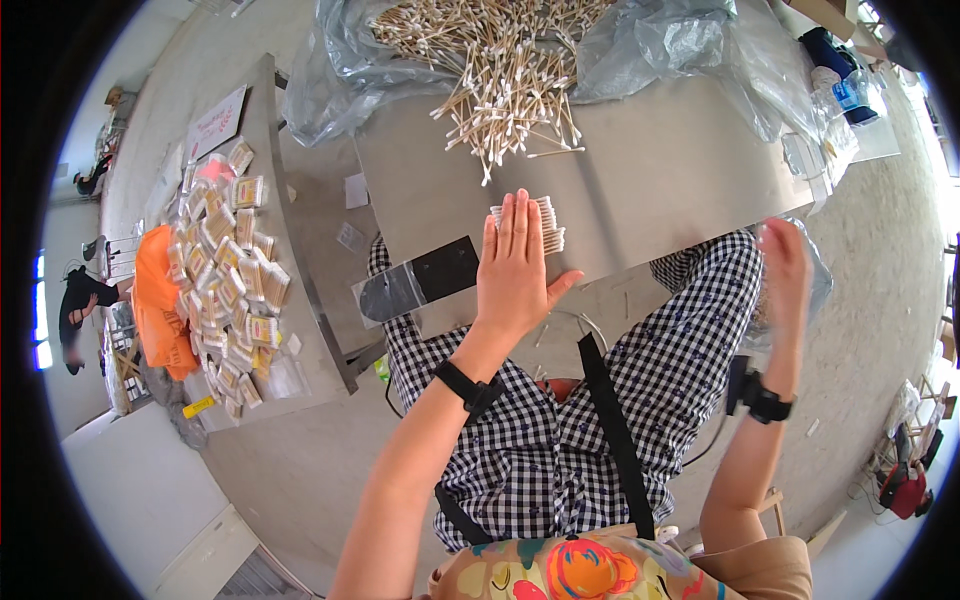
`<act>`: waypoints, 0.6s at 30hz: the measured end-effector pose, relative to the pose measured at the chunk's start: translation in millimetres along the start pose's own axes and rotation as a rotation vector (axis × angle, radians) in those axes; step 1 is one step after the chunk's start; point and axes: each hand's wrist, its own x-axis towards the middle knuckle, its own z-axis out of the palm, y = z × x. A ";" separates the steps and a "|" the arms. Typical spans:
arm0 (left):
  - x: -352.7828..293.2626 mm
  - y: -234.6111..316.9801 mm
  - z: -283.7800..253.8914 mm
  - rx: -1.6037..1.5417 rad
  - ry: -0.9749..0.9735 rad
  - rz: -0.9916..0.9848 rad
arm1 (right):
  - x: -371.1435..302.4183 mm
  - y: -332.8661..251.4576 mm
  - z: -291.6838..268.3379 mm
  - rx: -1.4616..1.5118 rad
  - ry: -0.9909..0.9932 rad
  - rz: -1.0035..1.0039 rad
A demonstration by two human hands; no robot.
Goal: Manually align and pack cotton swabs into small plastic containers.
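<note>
My left hand (512, 275) lies flat, fingers stretched out, over a small row of cotton swabs (553, 226) near the table's front edge. The swabs lie side by side, and the hand covers part of them. Off the table's right front side, my right hand (787, 260) is raised beside my knee, next to a clear plastic bag (819, 275). Motion smears its fingers, so what they hold, if anything, does not show. Beyond my left hand, a big heap of loose cotton swabs (505, 90) spreads over the metal table (680, 170).
Grey plastic sheeting (660, 65) lies around the heap. A black strip with a clear end (447, 270) sits at the table's front left edge. On a side table at left are many packed swab packets (225, 250) and an orange bag (160, 300). Another person (80, 310) is far left.
</note>
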 end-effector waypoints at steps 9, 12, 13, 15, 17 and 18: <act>4.5 2.3 -15.1 -0.047 0.012 -0.076 | -30.3 -112.2 206.3 0.850 -0.292 0.127; 2.9 -16.7 -17.4 -0.780 0.281 -0.405 | -29.0 -102.4 214.8 0.967 -0.170 0.120; 5.4 -17.6 -19.6 -0.784 0.275 -0.408 | -29.8 -99.6 218.6 0.963 -0.169 0.126; 10.2 -19.2 -25.4 -1.496 0.566 -0.631 | -33.5 -98.9 224.5 1.081 -0.119 0.105; 15.5 -14.2 -20.2 -1.565 0.590 -0.630 | -42.0 -106.2 233.6 1.087 -0.144 0.110; 20.1 -7.4 -17.4 -1.640 0.615 -0.617 | -45.8 -110.5 237.6 1.090 -0.161 0.105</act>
